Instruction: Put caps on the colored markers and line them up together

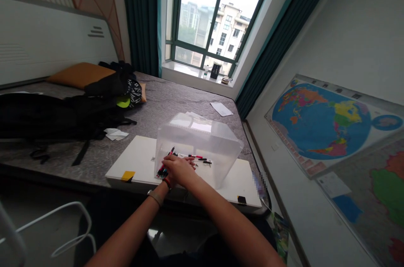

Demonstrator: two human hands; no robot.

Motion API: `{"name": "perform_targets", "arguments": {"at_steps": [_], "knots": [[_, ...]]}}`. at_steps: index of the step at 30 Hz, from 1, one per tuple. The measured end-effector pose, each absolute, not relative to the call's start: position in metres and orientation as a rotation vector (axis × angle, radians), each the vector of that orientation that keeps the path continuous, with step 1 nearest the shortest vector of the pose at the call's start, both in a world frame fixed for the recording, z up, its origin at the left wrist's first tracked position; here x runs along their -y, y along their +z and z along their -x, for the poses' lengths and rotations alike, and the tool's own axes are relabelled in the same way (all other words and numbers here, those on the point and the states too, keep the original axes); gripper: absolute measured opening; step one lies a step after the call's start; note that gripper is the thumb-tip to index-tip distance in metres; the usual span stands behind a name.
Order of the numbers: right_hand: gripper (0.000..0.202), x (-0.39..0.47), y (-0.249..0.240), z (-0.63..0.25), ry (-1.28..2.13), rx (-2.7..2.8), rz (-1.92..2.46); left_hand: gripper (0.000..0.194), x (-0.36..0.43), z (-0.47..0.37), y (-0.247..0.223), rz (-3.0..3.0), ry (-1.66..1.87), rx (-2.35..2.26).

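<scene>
Now | L hand (190,163) + R hand (177,169) overlapped nr pens (162,171), clr bin (227,145) | grip: can't tell, both

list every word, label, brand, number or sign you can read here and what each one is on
No text can be read.
World map: header characters and small print, too blurred.
Lower map: any lettering is too blurred.
White board: small dark printed mark near its middle left, too small.
Dark box on the windowsill: pale marks, too small.
</scene>
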State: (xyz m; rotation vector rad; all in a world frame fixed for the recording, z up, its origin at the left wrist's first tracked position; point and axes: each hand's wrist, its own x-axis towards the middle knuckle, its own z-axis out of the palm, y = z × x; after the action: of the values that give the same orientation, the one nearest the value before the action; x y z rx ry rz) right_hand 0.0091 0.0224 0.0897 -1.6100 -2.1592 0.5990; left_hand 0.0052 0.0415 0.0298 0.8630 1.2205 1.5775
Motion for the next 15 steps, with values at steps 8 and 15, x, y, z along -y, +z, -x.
{"name": "perform_targets", "arguments": {"at_steps": [8,15], "knots": [[0.042,-0.024,0.060,0.023,0.546,1.894,2.145,0.041,-0.029,-0.008,0.057,-0.564,1.140,-2.564],[0.028,-0.013,0.072,0.011,0.572,2.280,1.597,0.028,-0.039,-0.006,0.041,-0.699,1.442,-1.722]]}}
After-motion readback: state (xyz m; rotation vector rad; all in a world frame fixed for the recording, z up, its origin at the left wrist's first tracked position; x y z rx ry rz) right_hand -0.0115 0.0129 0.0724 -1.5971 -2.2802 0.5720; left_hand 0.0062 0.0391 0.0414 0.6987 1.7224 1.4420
